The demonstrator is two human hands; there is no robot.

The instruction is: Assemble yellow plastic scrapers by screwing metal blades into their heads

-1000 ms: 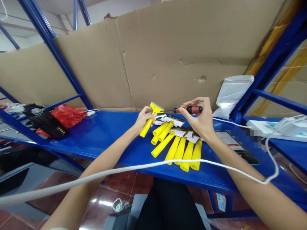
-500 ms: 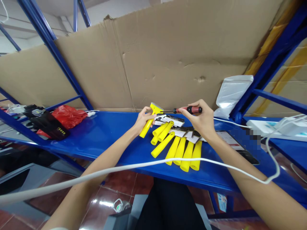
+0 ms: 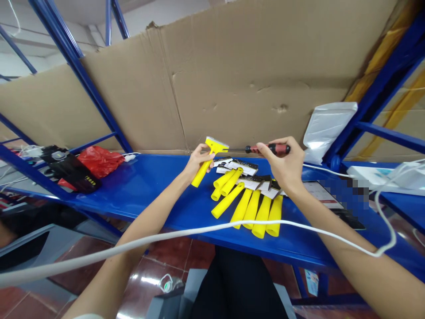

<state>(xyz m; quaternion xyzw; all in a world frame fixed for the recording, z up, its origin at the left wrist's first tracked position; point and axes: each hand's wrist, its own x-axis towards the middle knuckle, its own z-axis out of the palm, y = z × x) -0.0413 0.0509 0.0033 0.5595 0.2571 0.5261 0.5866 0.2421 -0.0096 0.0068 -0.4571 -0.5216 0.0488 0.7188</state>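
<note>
My left hand is closed around the handle of a yellow scraper, whose wide head points up and to the right. In my right hand is a red and black screwdriver, held level with its thin shaft pointing left. The shaft's tip is at the right side of the scraper's head; whether it touches a screw there is too small to tell. Below and between my hands lie several more yellow scrapers, fanned out, with black and white card sleeves over their heads.
The scrapers lie on a blue shelf backed by cardboard. A red plastic bag and a black object sit left. A tablet-like device lies right. A white cable crosses in front of my forearms.
Both hands have risen slightly with the scraper and screwdriver. My right hand has drawn a little to the right, and more of the screwdriver's shaft shows.
</note>
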